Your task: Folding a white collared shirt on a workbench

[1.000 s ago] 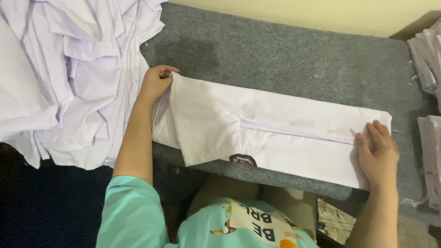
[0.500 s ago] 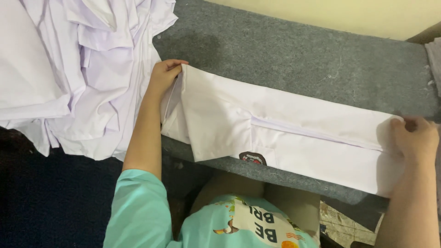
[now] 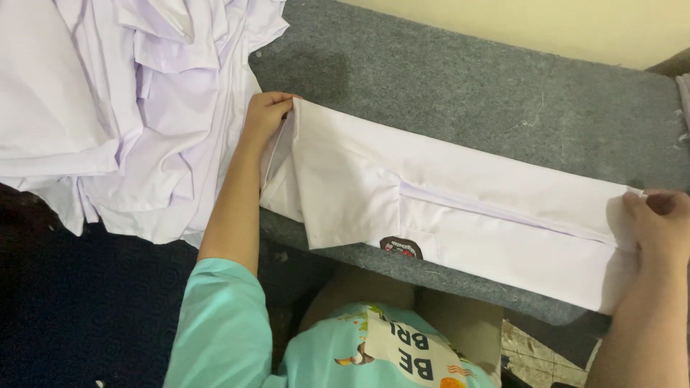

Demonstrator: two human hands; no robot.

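Observation:
A white shirt (image 3: 460,201), folded into a long narrow strip with a dark round badge (image 3: 401,247) near its front edge, lies across the grey felt table (image 3: 467,79). My left hand (image 3: 267,113) pinches the strip's left end, fingers curled over the fold. At the right end my right hand (image 3: 661,223) grips the cloth, fingers closed around the far corner and lifting it slightly.
A big heap of crumpled white shirts (image 3: 122,100) covers the table's left part, hanging over dark blue cloth (image 3: 79,302) below. A cream wall (image 3: 560,29) runs behind the table. My mint-green printed top (image 3: 302,345) fills the bottom.
My right hand went from lying flat on the strip's right end to gripping its far corner. The view shifted right, and my left hand kept its hold.

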